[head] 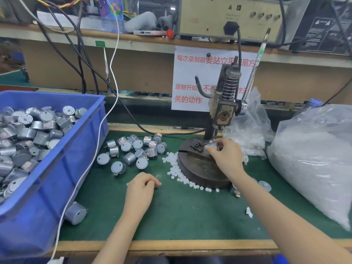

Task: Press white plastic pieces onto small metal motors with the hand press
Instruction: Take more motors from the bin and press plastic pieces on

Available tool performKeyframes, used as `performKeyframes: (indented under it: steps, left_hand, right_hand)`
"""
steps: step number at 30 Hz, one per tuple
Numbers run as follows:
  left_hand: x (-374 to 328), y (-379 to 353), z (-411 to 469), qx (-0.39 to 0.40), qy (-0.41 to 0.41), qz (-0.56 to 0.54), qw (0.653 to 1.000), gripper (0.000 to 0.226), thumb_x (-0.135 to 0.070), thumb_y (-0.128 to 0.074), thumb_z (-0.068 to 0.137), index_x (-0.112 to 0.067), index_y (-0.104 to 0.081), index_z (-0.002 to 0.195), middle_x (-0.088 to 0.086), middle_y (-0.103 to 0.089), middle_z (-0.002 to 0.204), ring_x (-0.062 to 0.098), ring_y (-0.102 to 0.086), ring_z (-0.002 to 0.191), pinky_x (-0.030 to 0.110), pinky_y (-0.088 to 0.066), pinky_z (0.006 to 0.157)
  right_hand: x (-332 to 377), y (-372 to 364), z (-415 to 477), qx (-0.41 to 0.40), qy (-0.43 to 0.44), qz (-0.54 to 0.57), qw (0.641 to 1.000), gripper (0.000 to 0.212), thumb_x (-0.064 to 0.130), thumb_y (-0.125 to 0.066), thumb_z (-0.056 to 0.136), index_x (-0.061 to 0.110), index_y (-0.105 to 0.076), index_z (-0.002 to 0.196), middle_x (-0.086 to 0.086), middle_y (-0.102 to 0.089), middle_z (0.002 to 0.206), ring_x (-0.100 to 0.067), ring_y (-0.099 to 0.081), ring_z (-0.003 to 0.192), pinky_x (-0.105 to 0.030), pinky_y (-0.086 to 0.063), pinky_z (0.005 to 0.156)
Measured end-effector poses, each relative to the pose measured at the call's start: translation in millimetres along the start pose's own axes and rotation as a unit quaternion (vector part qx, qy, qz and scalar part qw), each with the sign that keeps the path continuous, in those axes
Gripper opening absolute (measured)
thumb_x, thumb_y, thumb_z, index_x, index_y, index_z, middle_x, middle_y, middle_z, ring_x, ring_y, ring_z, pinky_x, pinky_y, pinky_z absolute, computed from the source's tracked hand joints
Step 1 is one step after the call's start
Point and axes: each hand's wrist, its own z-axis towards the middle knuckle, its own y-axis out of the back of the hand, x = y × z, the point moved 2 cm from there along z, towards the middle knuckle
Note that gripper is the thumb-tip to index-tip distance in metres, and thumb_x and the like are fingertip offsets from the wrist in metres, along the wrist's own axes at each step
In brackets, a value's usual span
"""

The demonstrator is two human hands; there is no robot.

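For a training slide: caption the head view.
Right hand holds a motor on the hand press; left hand rests nearby.

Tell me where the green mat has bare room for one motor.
The widest bare patch is the near mat, between the left hand, the right forearm and the front edge. It is crowded between the blue bin and the press base: loose motors, white pieces.

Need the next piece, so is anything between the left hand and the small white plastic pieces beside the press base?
Nothing visible does. Only bare green mat lies between the left hand and the small white plastic pieces strung along the round dark metal press base; the loose silver cylindrical motors sit farther back.
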Motion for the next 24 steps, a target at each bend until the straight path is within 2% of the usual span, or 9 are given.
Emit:
performKeyframes:
  steps: [3,7,11,16,19,21,23,24]
  left_hand:
    - [1.7,0.2,0.5,0.001,0.000,-0.003,1.000,0.042,0.009,-0.045,0.080,-0.020,-0.062,0.056,-0.004,-0.063,0.078,0.006,-0.058,0.080,0.005,-0.038,0.068]
    - [3.0,-0.9,1.6,0.003,-0.003,-0.001,1.000,0.042,0.009,-0.045,0.080,-0.020,-0.063,0.057,-0.005,-0.063,0.077,0.002,-0.057,0.079,0.003,-0.037,0.067]
    - [4.4,-0.8,2.5,-0.002,-0.005,-0.004,1.000,0.041,0.010,-0.045,0.080,-0.019,-0.063,0.057,-0.005,-0.064,0.077,0.004,-0.058,0.080,0.004,-0.038,0.068]
    - [4.0,-1.4,2.7,-0.001,-0.008,-0.003,1.000,0.041,0.010,-0.045,0.080,-0.018,-0.064,0.057,-0.005,-0.063,0.077,0.003,-0.058,0.080,0.003,-0.037,0.067]
    - [4.4,-0.9,2.3,0.000,-0.010,0.001,1.000,0.041,0.009,-0.045,0.080,-0.018,-0.064,0.057,-0.005,-0.063,0.078,0.004,-0.058,0.081,0.004,-0.037,0.067]
    - [3.7,-1.1,2.4,0.000,-0.009,0.004,1.000,0.041,0.009,-0.045,0.080,-0.019,-0.063,0.056,-0.004,-0.063,0.078,0.004,-0.058,0.081,0.004,-0.037,0.067]
    - [3.1,-0.9,2.3,0.000,-0.008,0.003,1.000,0.042,0.010,-0.045,0.080,-0.019,-0.063,0.055,-0.004,-0.064,0.077,0.002,-0.057,0.079,0.004,-0.037,0.067]
    - [2.8,-0.9,2.3,0.000,-0.008,0.002,1.000,0.042,0.010,-0.045,0.080,-0.019,-0.063,0.055,-0.004,-0.064,0.077,0.001,-0.057,0.078,0.004,-0.038,0.067]
  right_hand:
    - [-2.1,-9.0,1.0,-0.006,0.011,-0.021,1.000,0.040,0.038,-0.066,0.084,0.009,-0.062,0.112,-0.012,-0.061,0.108,-0.029,-0.049,0.108,-0.042,-0.039,0.093]
    - [-5.6,-11.2,3.3,-0.002,0.009,-0.001,1.000,0.039,0.034,-0.068,0.082,0.007,-0.059,0.109,-0.013,-0.050,0.115,-0.028,-0.041,0.112,-0.037,-0.035,0.096]
    - [-9.7,-12.7,9.4,0.010,-0.032,-0.007,0.999,0.044,0.038,-0.070,0.080,0.008,-0.056,0.109,-0.014,-0.045,0.120,-0.030,-0.040,0.115,-0.038,-0.035,0.098]
    - [-4.7,-14.3,15.4,0.013,-0.041,-0.033,0.999,0.050,0.042,-0.070,0.079,0.006,-0.052,0.109,-0.015,-0.045,0.121,-0.032,-0.040,0.114,-0.039,-0.035,0.094]
    - [-0.7,-13.9,14.5,0.009,-0.046,-0.065,0.997,0.060,0.043,-0.070,0.079,0.006,-0.047,0.120,-0.016,-0.041,0.128,-0.032,-0.040,0.118,-0.039,-0.036,0.096]
    - [0.6,-11.8,15.8,0.038,-0.062,-0.050,0.996,0.076,0.040,-0.071,0.079,0.007,-0.034,0.137,-0.016,-0.031,0.138,-0.033,-0.033,0.127,-0.041,-0.032,0.102]
    - [1.9,-3.8,21.0,0.077,-0.125,0.046,0.988,0.084,0.025,-0.067,0.080,0.009,-0.018,0.146,-0.016,-0.022,0.145,-0.034,-0.029,0.131,-0.042,-0.032,0.104]
    - [1.9,4.0,25.1,0.075,-0.164,0.103,0.978,0.080,0.016,-0.062,0.081,0.009,-0.016,0.147,-0.015,-0.021,0.146,-0.034,-0.033,0.128,-0.040,-0.036,0.099]
